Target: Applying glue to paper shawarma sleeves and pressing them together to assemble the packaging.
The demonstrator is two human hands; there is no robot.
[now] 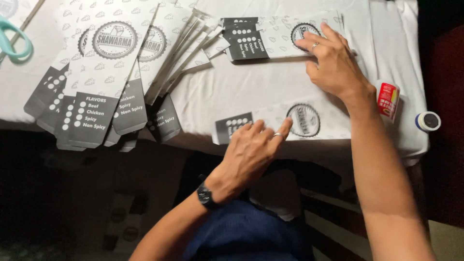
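White cloth covers the desk [251, 87] in my feed. Nearest, my left hand [253, 147] lies flat, its grip spread open, on one flat paper sleeve [309, 121] at the desk's front edge. Right of it lie one glue tube [387, 99] and one round cap [427, 121]. Farther back, my right hand [331, 60], fingers splayed, presses a small stack of sleeves [270, 36], perhaps three. Far left spreads a fanned pile [111, 72] beside one pair of scissors [12, 41].
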